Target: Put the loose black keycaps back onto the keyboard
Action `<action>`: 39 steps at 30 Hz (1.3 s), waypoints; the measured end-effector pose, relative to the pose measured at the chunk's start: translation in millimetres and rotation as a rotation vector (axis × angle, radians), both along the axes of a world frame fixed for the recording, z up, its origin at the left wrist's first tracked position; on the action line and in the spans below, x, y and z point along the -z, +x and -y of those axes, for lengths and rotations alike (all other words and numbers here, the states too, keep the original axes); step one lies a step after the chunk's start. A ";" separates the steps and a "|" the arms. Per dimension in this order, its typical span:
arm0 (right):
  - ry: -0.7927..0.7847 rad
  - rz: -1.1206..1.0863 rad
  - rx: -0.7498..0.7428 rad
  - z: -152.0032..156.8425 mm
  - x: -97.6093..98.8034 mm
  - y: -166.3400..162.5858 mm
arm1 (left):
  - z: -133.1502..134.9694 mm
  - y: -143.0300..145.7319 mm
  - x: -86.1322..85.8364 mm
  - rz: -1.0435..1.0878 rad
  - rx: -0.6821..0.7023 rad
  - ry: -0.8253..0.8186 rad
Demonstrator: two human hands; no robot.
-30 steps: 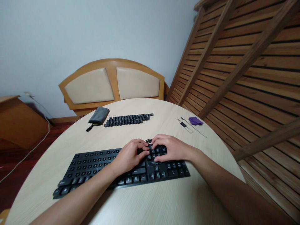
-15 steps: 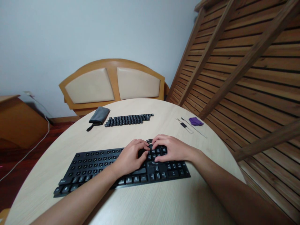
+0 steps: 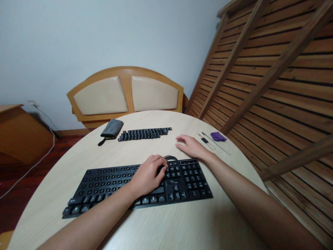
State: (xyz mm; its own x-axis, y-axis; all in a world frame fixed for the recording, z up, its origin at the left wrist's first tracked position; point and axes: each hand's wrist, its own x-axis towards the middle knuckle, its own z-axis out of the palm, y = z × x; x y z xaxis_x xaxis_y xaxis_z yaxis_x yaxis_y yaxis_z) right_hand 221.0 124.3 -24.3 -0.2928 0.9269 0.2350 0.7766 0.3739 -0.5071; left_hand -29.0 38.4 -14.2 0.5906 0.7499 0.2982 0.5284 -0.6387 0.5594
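Pouch [image 3: 112,127] beyond keyboard [image 3: 173,182]: contents hidden | left hand [image 3: 148,175]: laid on keyboard, grip cannot be told | right hand [image 3: 191,146]: narrowly parted, beyond keyboard

Rm's dimmish from here, light soft, source unclear. Wall [image 3: 156,34] looks cool & pale, wooden slats [image 3: 269,81] v. dark. Fuzzy shadows on tabletop [image 3: 179,225], under L forearm [image 3: 104,210] & beside R forearm [image 3: 247,198]. Wide-angle stretch at R edge; keycaps [image 3: 194,176] w/ blurry lettering.
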 end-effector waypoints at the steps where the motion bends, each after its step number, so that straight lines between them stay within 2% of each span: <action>1: 0.003 0.028 0.030 -8.7 2.1 0.7 | 0.0 0.0 -0.2 0.000 0.001 -0.003; 5: 0.007 0.156 0.113 -40.1 3.2 -2.7 | -0.3 -0.5 -0.6 0.010 0.010 -0.010; 10: 0.006 0.297 0.147 -67.2 -2.4 -17.1 | -0.7 -0.8 -1.0 0.015 0.013 -0.012; 19: 0.020 0.387 0.200 -76.4 -5.0 -28.9 | -0.1 -1.0 -2.7 0.022 0.016 -0.023; 24: 0.023 0.340 0.198 -66.2 -7.2 -21.8 | -0.2 -1.1 -1.8 0.019 0.016 -0.009; 30: -0.011 0.214 0.167 -35.8 -12.9 -5.3 | -0.8 -0.5 -0.5 0.018 0.013 -0.005; 39: -0.123 -0.202 0.025 30.2 -5.5 13.2 | -0.9 -0.5 0.7 -0.007 0.016 0.007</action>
State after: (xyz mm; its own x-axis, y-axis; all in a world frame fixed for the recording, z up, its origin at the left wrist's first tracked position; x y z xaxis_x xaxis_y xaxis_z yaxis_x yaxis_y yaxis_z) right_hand 234.2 94.0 -18.9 -0.2278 0.9584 0.1718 0.6629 0.2819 -0.6936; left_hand -29.5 39.3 -14.9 0.6046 0.7384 0.2989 0.5222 -0.6507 0.5513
